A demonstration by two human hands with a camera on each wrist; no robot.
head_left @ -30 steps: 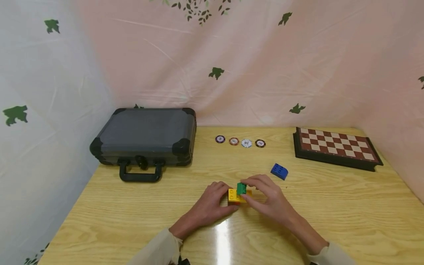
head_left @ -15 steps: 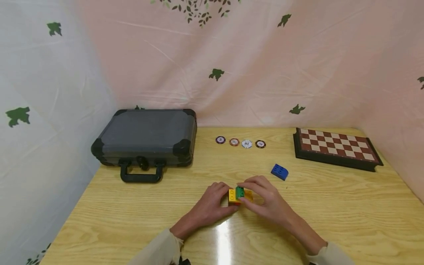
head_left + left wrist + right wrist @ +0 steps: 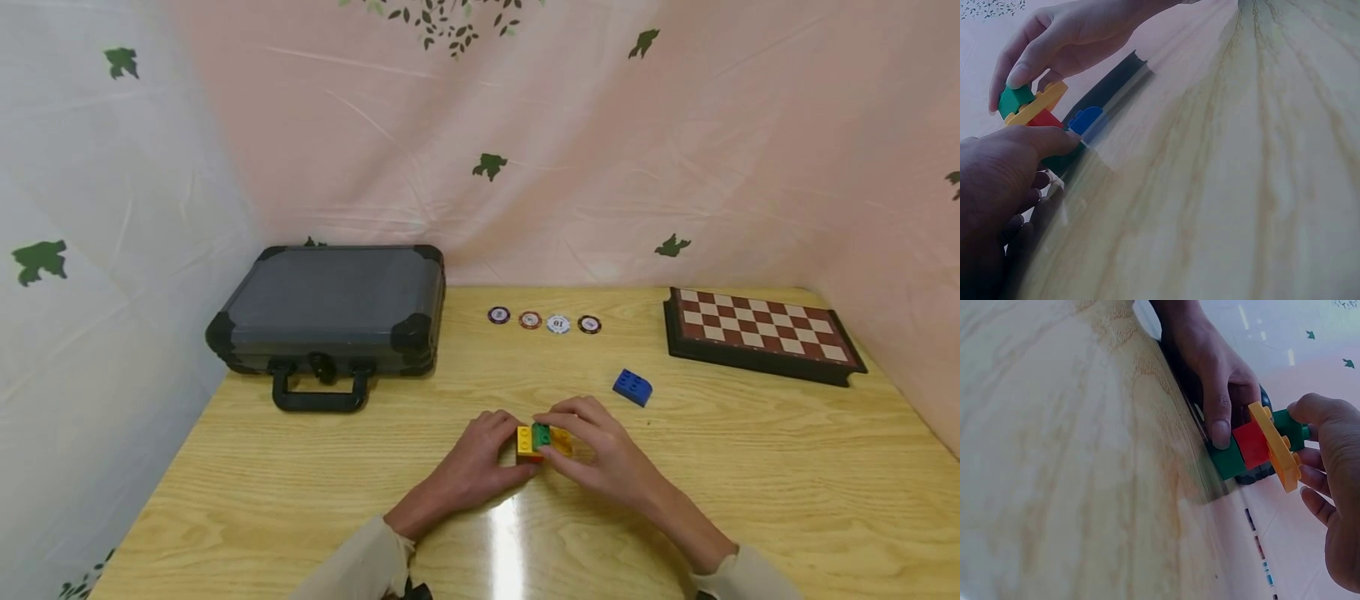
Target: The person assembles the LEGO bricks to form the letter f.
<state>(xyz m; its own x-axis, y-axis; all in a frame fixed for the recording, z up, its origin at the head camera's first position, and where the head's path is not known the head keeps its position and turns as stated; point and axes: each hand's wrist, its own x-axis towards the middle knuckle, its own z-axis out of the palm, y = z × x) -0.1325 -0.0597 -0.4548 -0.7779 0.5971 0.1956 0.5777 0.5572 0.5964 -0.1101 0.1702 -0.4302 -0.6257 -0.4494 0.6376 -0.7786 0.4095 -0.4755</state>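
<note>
A small stack of toy bricks stands on the table. Its lowest is a green brick (image 3: 1229, 461), then a red brick (image 3: 1251, 447), then a long yellow piece (image 3: 524, 442). On top of the yellow piece sits a second green brick (image 3: 542, 436), left of its middle in the head view. My left hand (image 3: 476, 465) grips the stack's lower part from the left, thumb in front. My right hand (image 3: 603, 448) pinches the upper green brick between thumb and fingers.
A blue brick (image 3: 633, 387) lies behind my right hand. Several poker chips (image 3: 558, 324) form a row near the wall. A dark grey case (image 3: 333, 304) stands back left, a checkered game board (image 3: 761, 327) back right. A patterned cloth (image 3: 570, 150) hangs behind.
My right hand has lowered the green brick and shifted it slightly left, onto the yellow piece. The left hand has kept its hold on the stack.
</note>
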